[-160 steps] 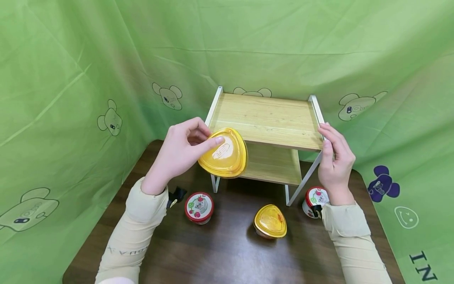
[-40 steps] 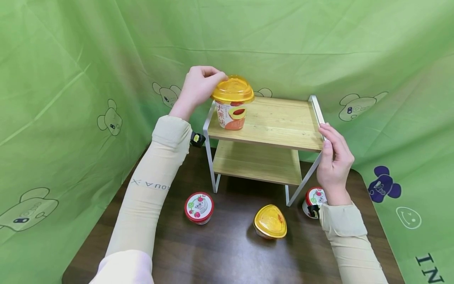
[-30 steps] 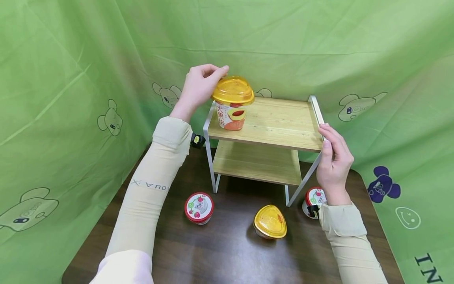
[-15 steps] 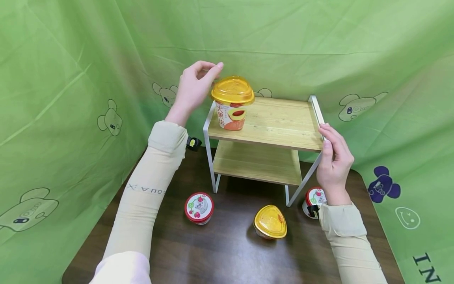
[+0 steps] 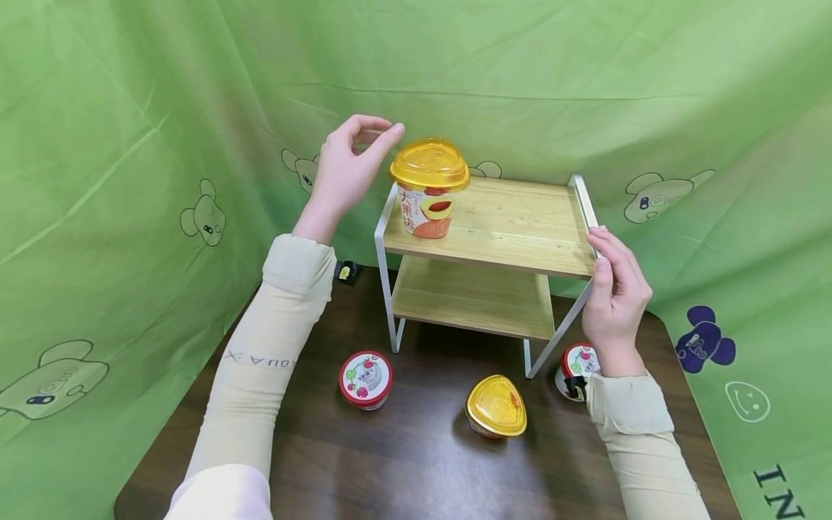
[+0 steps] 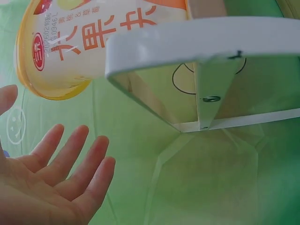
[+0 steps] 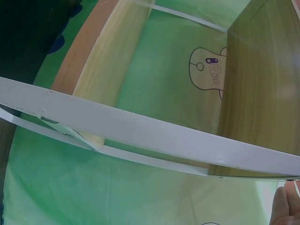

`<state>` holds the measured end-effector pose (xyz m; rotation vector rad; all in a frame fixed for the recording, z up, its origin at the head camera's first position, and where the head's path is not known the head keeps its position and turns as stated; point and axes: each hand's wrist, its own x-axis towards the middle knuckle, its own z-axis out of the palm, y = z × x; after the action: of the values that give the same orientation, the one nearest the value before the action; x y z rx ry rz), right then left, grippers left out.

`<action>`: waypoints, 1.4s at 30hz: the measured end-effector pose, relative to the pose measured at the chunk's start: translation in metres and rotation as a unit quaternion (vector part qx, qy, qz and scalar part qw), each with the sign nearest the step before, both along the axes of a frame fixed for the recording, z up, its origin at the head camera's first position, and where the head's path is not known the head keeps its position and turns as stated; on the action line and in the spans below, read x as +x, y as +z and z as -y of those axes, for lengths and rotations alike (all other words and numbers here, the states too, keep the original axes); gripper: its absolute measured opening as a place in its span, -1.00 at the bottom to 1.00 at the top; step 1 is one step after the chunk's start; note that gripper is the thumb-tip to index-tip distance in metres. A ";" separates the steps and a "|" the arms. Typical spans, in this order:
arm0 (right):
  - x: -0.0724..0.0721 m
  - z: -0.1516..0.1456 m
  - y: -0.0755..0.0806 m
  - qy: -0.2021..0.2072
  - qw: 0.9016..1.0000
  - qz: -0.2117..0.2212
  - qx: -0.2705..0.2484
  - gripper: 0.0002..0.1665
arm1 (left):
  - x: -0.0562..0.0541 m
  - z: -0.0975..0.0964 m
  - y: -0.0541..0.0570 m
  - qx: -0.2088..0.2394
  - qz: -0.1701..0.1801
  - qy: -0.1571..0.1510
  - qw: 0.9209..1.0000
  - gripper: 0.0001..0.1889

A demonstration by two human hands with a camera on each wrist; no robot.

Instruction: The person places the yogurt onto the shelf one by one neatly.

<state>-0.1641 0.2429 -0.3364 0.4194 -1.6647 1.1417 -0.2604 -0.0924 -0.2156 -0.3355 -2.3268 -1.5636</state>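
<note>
- Left hand (image 5: pixel 343 172) is opened, fingers spread, nothing held; it is held just beside the yellow-lidded cup (image 5: pixel 430 189), not touching.
- Cup is stood upright on the top board (image 5: pixel 520 217), left end, near the front edge.
- Step, as judged: set-down done, cup let go.
- Next move, as judged: left hand to be drawn clear with cup not knocked; sideways room is needed first.
- White frame (image 5: pixel 584 204) is touched at its right side by the right hand (image 5: pixel 616 296); whether gripped or only steadied can't be told.
- On the table (image 5: pixel 396 469): second yellow-lidded cup (image 5: pixel 497 406), left red-lidded cup (image 5: pixel 366 379), right red-lidded cup (image 5: pixel 581 359), the last partly hidden.
</note>
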 end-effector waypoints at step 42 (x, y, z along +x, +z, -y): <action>0.000 -0.001 0.000 -0.007 1.000 0.003 0.005 -0.59 | 0.041 0.029 -0.044 0.040 -0.048 -0.018 0.998 -0.31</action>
<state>-0.1641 0.2439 -0.3360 0.4111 -1.6764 1.1250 -0.2191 -0.1217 -0.2596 -0.4267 -2.1907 -1.6158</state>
